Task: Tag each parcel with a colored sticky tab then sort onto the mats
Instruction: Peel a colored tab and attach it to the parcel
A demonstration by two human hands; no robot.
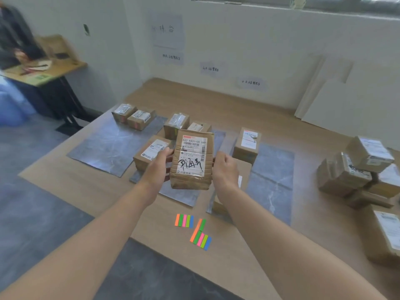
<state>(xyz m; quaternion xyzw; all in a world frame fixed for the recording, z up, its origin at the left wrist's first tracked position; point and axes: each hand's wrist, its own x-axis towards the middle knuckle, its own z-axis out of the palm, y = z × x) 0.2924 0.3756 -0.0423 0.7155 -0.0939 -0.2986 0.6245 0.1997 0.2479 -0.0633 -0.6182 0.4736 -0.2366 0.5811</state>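
both hands clasp one brown taped cardboard parcel (pixel 191 180). my left hand (pixel 159 167) curls round its left edge with the thumb on the front face. my right hand (pixel 225 169) curls round its right edge, fingers hidden behind. i hold it in the air over the middle of three grey marbled mats that lie side by side on the pale wooden table (pixel 71 185). its long axis stands nearly upright, top end tipped a little away from me. its white shipping label (pixel 192 156) faces me, print the right way up, with black handwriting across the lower half.

the left mat (pixel 101 148) carries two small brown parcels (pixel 140 119) at its far edge, touching. the middle mat (pixel 179 195) carries three boxes (pixel 151 152) that i can see, one partly hidden behind the held parcel. the right mat (pixel 272 174) carries one box (pixel 247 145) at its far left corner. a heap of brown parcels (pixel 355 169) sits at the table's right side; i count at least five, the rest cut off or blurred. two sets of coloured sticky tabs lie on the table nearer to me than the mats: one neat set (pixel 184 220) and one skewed set (pixel 201 237) just beside it.
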